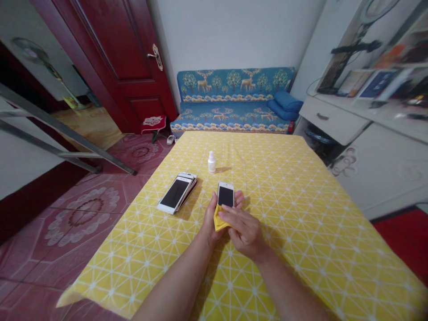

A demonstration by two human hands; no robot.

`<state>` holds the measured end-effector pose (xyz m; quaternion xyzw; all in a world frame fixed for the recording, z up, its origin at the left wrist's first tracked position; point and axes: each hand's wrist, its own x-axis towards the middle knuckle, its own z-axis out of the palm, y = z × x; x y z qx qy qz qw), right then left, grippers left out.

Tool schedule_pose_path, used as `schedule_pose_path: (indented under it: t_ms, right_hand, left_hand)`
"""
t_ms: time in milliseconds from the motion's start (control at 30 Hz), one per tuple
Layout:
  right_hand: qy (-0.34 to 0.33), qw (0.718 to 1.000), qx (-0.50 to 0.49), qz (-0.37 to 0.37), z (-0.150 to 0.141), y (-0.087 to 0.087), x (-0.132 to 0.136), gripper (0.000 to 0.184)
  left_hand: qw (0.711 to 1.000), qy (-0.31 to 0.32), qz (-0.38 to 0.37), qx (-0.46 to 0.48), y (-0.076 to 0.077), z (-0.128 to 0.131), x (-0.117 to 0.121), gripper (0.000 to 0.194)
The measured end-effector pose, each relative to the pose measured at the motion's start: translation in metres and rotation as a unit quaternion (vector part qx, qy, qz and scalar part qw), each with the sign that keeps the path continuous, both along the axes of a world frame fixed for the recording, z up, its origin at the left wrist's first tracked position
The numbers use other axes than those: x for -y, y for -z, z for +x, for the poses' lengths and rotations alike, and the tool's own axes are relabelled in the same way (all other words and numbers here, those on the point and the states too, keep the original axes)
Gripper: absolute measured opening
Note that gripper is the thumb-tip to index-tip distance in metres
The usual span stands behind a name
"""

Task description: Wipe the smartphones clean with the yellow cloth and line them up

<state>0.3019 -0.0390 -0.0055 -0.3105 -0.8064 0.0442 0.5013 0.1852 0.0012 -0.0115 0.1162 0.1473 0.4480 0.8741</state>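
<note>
My left hand (211, 218) is closed around a small white phone (225, 195) with a dark screen, held upright just above the table. My right hand (243, 227) presses a folded yellow cloth (219, 221) against the phone's lower end, fingers closed on the cloth. Left of my hands, a stack of white phones (177, 192) lies screen-up on the yellow patterned tablecloth (301, 200). A small white bottle (211, 162) stands upright beyond the phone I hold.
Beyond the table stands a blue patterned sofa (234, 100) with a blue cushion (287, 103). A red door (123, 62) is at back left. White cabinets and shelves (374, 133) line the right side. The tiled floor (67, 214) lies on the left.
</note>
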Motion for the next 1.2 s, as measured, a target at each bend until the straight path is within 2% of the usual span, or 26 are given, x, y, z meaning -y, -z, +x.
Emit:
schedule_pose_path:
  t_ms: [167,400,633,733,900,967,1100,1200]
  right_hand:
    - [0.068,0.998,0.003,0.010,0.009,0.002,-0.007,0.053]
    - [0.179,0.984,-0.006,-0.003,0.023,0.001,-0.017,0.049]
    - [0.219,0.975,-0.014,-0.034,0.034,0.007,-0.022,0.045]
    - [0.224,0.974,-0.012,-0.038,0.034,0.008,-0.022,0.045]
    - [0.209,0.978,0.003,-0.017,0.031,0.008,-0.019,0.045]
    - [0.195,0.981,0.013,-0.014,0.029,0.007,-0.017,0.046]
    - [0.152,0.988,0.024,-0.017,0.024,0.005,-0.013,0.048]
    - [0.093,0.995,0.019,-0.016,0.018,0.002,-0.007,0.050]
  left_hand:
    - [0.998,0.050,-0.009,-0.026,-0.004,0.005,0.002,0.070]
    - [0.995,0.004,-0.017,-0.101,-0.006,0.012,0.005,0.039]
    - [0.979,0.057,-0.001,-0.193,-0.002,0.012,0.006,0.041]
    - [0.976,0.037,0.000,-0.213,-0.001,0.011,0.005,0.038]
    - [0.977,-0.070,0.021,-0.201,-0.001,0.011,0.002,0.033]
    - [0.975,-0.092,0.013,-0.199,-0.003,0.011,0.001,0.033]
    - [0.965,-0.146,-0.027,-0.214,-0.007,0.009,-0.001,0.029]
    - [0.958,-0.184,-0.044,-0.216,-0.009,0.006,-0.002,0.026]
